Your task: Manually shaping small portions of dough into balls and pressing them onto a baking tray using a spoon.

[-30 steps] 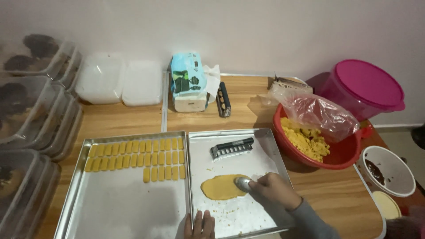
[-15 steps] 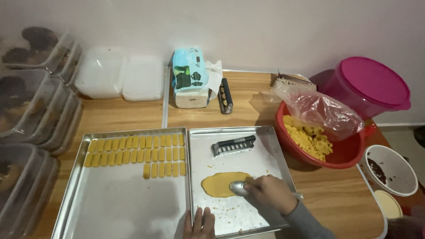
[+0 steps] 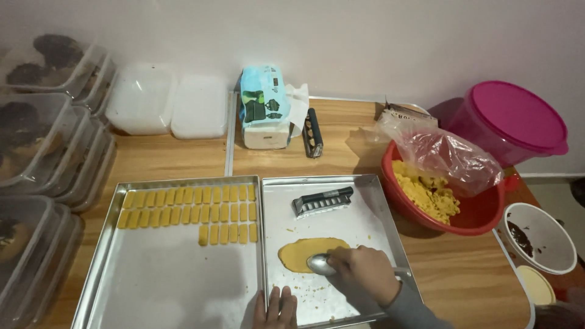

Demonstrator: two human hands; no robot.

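My right hand (image 3: 364, 274) grips a metal spoon (image 3: 321, 264) and presses its bowl onto a flattened oval of yellow dough (image 3: 304, 252) on the right metal tray (image 3: 372, 213). My left hand (image 3: 275, 308) rests fingers-flat on that tray's near edge, only the fingers showing. A black-handled comb-like cutter (image 3: 321, 200) lies at the tray's far side. The left metal tray (image 3: 164, 280) carries rows of several small yellow dough bars (image 3: 190, 205).
A red bowl (image 3: 481, 213) of yellow dough with a plastic bag over it sits right, beside a pink lidded tub (image 3: 512, 125) and a white bowl (image 3: 539, 237). Behind the trays are a tissue pack (image 3: 263, 108), white lids (image 3: 167, 106) and a dark remote (image 3: 312, 133). Stacked clear containers (image 3: 36, 152) line the left.
My right hand has drawn the spoon leftward and nearer across the dough oval, which looks a little wider. My left hand stays at the tray edge.
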